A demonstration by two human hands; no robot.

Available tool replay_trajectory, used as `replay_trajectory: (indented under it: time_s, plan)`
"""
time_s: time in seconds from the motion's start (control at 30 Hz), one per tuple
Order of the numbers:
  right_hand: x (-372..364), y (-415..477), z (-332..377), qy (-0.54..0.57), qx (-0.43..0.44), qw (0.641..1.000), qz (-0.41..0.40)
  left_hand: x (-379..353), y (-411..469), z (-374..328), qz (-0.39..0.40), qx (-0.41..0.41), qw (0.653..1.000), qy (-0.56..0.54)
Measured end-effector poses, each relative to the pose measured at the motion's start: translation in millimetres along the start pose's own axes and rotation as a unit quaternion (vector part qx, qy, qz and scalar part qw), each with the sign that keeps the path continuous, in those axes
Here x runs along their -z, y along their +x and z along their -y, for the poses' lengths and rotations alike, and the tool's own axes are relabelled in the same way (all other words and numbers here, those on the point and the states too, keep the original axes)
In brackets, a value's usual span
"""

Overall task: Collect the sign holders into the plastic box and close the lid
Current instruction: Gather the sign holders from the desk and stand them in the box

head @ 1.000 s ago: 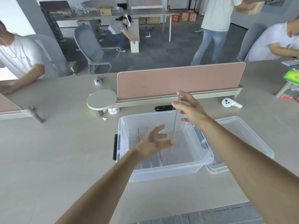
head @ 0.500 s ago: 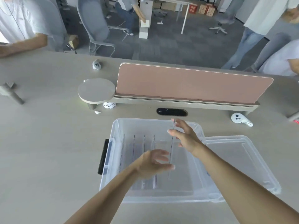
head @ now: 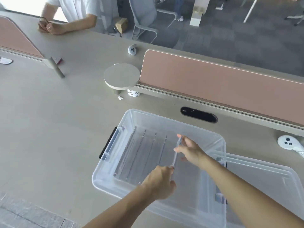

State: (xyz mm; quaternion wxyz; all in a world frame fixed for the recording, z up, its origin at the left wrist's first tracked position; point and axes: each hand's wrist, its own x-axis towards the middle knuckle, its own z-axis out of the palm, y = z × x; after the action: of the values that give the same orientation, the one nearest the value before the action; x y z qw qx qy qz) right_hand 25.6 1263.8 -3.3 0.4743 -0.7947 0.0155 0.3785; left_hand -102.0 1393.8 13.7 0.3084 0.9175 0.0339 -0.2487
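Observation:
A clear plastic box (head: 164,119) stands open on the desk in front of me. Several transparent sign holders (head: 141,153) stand upright in a row in its left half. One more clear sign holder (head: 176,153) stands on edge inside the box, to the right of that row. My left hand (head: 160,182) grips its near end and my right hand (head: 191,151) pinches its far top edge. The clear lid (head: 263,176) lies flat on the desk against the box's right side.
A pink desk divider (head: 222,81) runs behind the box, with a round shelf (head: 121,75) at its left end. White controllers lie at the right (head: 287,143) and beyond the divider (head: 132,49). A seated person's arms (head: 62,27) rest on the desk far left.
The holder has come down from above the box into it. My left hand went from spread open to gripping its near end. The camera has tilted down and leftward.

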Motion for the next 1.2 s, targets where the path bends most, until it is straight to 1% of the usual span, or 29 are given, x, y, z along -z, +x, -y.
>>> replay_trajectory:
  time_s: [0.2,0.3,0.4,0.5,0.53,0.57,0.6,0.63,0.7,0.77,0.8,0.87,0.93,1.0,1.03,1.13,1.2]
  plan:
    - [13,21,-14,-0.048,-0.058,0.994,0.075,-26,0,-19,-0.009,0.061,0.998,-0.003]
    - [12,31,-16,-0.081,-0.066,0.989,0.106,-32,2,-20,-0.005,0.094,0.996,-0.006]
    - [10,36,-16,-0.121,-0.063,0.986,0.1,-34,7,-15,0.008,0.117,0.993,-0.025]
    - [11,34,-12,-0.151,-0.059,0.981,0.104,-36,11,-6,0.025,0.119,0.992,-0.045]
    - [12,31,-10,-0.185,-0.061,0.976,0.102,-35,11,-2,0.018,0.114,0.992,-0.045]
    - [15,30,-8,-0.228,-0.057,0.968,0.094,-31,10,3,-0.009,0.1,0.994,-0.035]
    - [17,25,-3,-0.268,-0.052,0.958,0.083,-25,8,9,-0.053,0.08,0.995,-0.023]
    - [19,20,1,-0.286,-0.039,0.955,0.069,-17,6,15,-0.103,0.054,0.993,-0.012]
    - [22,8,4,-0.251,-0.036,0.966,0.056,6,0,31,-0.191,-0.002,0.981,0.015]
    - [19,-13,7,-0.191,-0.06,0.976,0.083,30,-7,50,-0.276,-0.037,0.958,0.071]
    - [14,-24,7,-0.195,-0.068,0.973,0.105,38,-9,62,-0.313,-0.039,0.943,0.105]
    - [3,-35,-2,-0.281,-0.07,0.946,0.143,53,-11,84,-0.353,-0.013,0.922,0.157]
    - [-7,-41,-9,-0.358,-0.051,0.918,0.163,67,-12,101,-0.341,0.034,0.923,0.174]
    - [-12,-47,-15,-0.385,-0.032,0.909,0.154,80,-14,114,-0.311,0.1,0.927,0.186]
    - [-15,-50,-16,-0.39,-0.022,0.908,0.148,83,-15,120,-0.297,0.117,0.931,0.176]
    - [-21,-51,-21,-0.4,-0.018,0.903,0.159,81,-14,131,-0.25,0.124,0.954,0.11]
    - [-23,-47,-27,-0.384,-0.018,0.91,0.155,78,-12,133,-0.248,0.124,0.956,0.1]
